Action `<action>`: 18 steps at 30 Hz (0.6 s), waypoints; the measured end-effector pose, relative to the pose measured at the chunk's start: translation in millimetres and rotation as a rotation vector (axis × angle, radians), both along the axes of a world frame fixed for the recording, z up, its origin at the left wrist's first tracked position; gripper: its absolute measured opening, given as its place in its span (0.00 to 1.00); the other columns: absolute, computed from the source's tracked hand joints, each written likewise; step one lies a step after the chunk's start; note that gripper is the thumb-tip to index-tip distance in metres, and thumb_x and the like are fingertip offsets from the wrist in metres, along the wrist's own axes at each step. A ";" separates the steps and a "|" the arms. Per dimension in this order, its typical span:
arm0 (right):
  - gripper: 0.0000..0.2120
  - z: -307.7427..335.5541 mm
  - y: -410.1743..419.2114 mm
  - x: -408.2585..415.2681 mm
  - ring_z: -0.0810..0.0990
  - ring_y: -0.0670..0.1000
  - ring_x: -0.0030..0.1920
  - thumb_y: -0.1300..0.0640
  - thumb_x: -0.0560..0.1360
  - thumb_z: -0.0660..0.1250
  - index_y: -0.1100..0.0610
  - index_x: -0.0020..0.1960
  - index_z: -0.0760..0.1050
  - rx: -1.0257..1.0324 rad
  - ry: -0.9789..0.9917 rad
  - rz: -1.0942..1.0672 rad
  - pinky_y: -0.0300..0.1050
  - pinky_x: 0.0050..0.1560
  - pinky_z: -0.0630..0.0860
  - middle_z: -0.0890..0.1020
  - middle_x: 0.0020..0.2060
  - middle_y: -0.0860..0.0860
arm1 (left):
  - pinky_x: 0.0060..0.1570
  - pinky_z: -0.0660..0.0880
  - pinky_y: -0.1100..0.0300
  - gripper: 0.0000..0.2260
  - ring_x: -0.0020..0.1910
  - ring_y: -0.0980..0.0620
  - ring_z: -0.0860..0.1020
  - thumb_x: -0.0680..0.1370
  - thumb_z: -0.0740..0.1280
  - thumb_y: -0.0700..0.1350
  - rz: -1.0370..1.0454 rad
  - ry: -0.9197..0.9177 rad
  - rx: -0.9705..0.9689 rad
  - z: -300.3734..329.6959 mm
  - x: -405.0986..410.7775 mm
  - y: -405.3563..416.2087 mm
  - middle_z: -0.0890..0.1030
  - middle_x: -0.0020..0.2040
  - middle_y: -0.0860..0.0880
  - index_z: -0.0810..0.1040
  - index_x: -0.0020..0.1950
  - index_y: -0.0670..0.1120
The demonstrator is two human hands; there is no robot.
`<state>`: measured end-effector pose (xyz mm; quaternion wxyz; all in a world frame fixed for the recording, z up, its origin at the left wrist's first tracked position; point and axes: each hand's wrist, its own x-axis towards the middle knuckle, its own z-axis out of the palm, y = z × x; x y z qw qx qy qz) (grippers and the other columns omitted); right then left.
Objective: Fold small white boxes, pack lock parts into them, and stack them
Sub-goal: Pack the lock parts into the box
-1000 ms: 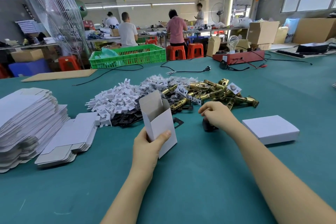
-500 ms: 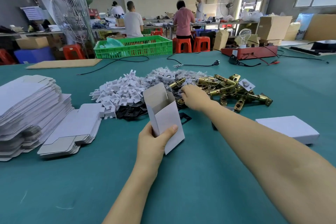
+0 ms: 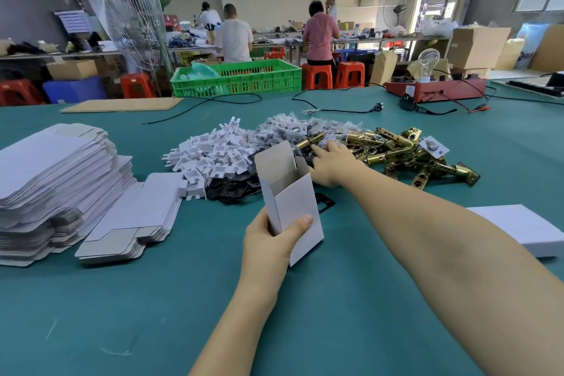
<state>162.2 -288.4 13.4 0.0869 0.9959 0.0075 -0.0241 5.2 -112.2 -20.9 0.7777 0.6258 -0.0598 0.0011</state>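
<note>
Pinching the open box [image 3: 291, 201], left hand [image 3: 271, 241]; right hand [image 3: 331, 165] fingers spread onto brass latches [image 3: 396, 152].

Matt paperboard box [image 3: 290, 192]; seemingly brass latches [image 3: 396, 156]

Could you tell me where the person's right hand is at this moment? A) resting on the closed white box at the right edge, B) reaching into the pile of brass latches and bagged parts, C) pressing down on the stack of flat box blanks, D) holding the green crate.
B: the right hand stretches its fingers into the pile of brass latches and bagged parts, while the left hand holds the open white box.
</note>
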 end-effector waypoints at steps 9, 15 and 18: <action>0.30 3.5 0.4 -9.0 0.56 0.61 0.72 0.41 0.81 0.41 0.57 0.70 0.68 0.283 -0.022 -0.064 0.59 0.69 0.54 0.66 0.71 0.54 | 0.36 0.76 0.69 0.09 0.42 0.57 0.84 0.72 0.76 0.41 0.009 -0.012 0.008 -0.1 0.4 -0.3 0.86 0.44 0.55 0.82 0.49 0.51; 0.14 23.9 -7.4 -39.4 0.72 0.56 0.57 0.52 0.82 0.56 0.60 0.57 0.74 1.454 -0.187 -0.168 0.50 0.59 0.67 0.76 0.52 0.56 | 0.36 0.77 0.69 0.10 0.43 0.57 0.84 0.72 0.76 0.41 0.014 -0.007 0.013 -0.3 0.1 0.6 0.86 0.45 0.56 0.82 0.51 0.51; 0.08 33.1 -15.7 -73.7 0.77 0.56 0.58 0.58 0.77 0.67 0.61 0.52 0.78 2.028 -0.278 -0.277 0.59 0.66 0.70 0.80 0.53 0.55 | 0.36 0.77 0.68 0.11 0.43 0.58 0.84 0.72 0.76 0.42 0.017 0.000 0.031 0.4 -0.8 0.7 0.86 0.45 0.56 0.81 0.51 0.51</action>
